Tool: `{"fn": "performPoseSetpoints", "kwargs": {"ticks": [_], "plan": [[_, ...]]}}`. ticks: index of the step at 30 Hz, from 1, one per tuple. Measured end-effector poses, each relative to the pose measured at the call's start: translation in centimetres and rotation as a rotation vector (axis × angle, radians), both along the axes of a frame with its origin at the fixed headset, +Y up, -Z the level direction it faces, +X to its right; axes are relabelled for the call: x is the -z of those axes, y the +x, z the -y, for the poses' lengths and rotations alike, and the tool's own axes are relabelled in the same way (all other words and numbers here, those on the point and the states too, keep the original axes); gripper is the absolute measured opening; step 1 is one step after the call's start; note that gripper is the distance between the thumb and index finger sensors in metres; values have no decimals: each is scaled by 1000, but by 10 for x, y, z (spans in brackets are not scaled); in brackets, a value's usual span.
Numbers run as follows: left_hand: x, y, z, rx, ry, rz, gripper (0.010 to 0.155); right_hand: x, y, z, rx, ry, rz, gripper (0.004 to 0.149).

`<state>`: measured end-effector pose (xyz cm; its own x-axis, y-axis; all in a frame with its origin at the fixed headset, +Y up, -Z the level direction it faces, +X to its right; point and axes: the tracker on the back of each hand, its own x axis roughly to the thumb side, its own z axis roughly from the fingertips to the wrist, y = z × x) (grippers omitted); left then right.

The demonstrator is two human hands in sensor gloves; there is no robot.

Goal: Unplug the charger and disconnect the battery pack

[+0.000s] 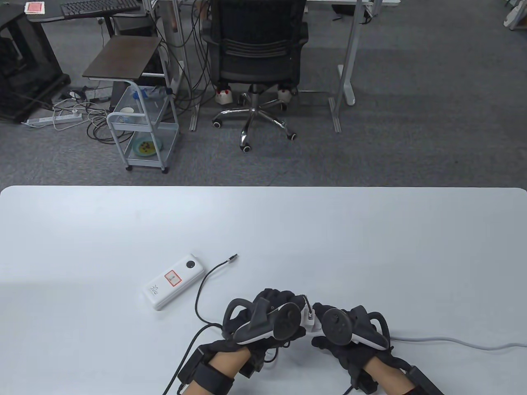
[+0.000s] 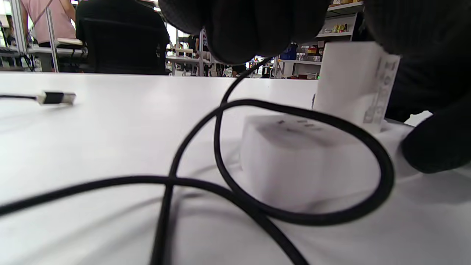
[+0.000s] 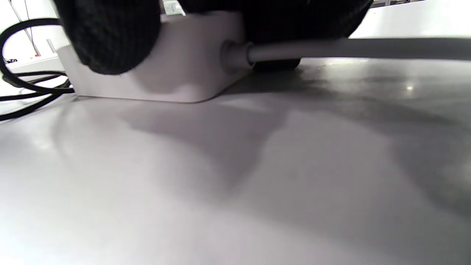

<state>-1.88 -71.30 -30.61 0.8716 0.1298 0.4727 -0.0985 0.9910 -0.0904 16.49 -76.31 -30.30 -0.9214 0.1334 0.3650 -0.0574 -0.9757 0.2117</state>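
Note:
A white battery pack [image 1: 175, 282] lies on the table with nothing plugged into it. A black cable [image 1: 199, 296] runs from a free plug [image 1: 234, 257] near the pack back to a white charger [image 1: 309, 318] between my hands. In the left wrist view the charger [image 2: 349, 81] stands in a white power strip [image 2: 294, 158], the cable looped in front. My left hand [image 1: 294, 303] grips the charger from the left. My right hand [image 1: 320, 327] presses on the strip [image 3: 184, 73], fingers [image 3: 110, 33] over its top.
The strip's grey cord [image 1: 453, 340] runs off to the right along the table's front. The white table [image 1: 370, 247] stretches behind the hands. Beyond its far edge stand an office chair [image 1: 257, 53] and a small trolley [image 1: 142, 123] on the floor.

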Motion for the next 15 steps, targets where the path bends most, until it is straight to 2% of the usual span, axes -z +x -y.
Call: {"fn": "performPoseSetpoints", "kwargs": {"ticks": [2, 5, 8, 11, 15], "plan": [[3, 1, 5, -29, -47, -1, 79, 1, 0, 0, 1, -10, 1, 80], [4, 4, 10, -72, -51, -18, 80, 1, -1, -1, -9, -18, 3, 80], [1, 11, 11, -62, 30, -36, 79, 1, -2, -1, -16, -19, 2, 80], [2, 16, 16, -85, -45, -31, 81, 2, -2, -1, -9, -21, 2, 79], [6, 20, 19, -89, -59, -38, 76, 2, -2, -1, -12, -19, 4, 79]]}}
